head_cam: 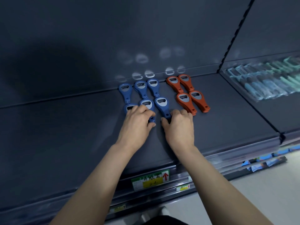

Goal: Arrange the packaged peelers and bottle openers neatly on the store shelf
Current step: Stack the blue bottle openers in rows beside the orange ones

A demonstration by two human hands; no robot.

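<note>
Left hand (138, 124) curls round the middle blue opener (146, 103) on the shelf (65, 127) while right hand (179, 127) pinches the neighbouring opener (161, 103).

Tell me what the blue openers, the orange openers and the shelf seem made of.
The blue bottle openers: matt moulded plastic, apparently, with a shiny grey insert, likely metal. The orange bottle openers: the same build. The shelf: smooth dark panels with a dull sheen, probably painted metal.

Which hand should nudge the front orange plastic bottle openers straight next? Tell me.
Right. The right hand lies beside the front orange plastic bottle openers; the left hand sits farther off, across the blue plastic bottle openers.
</note>
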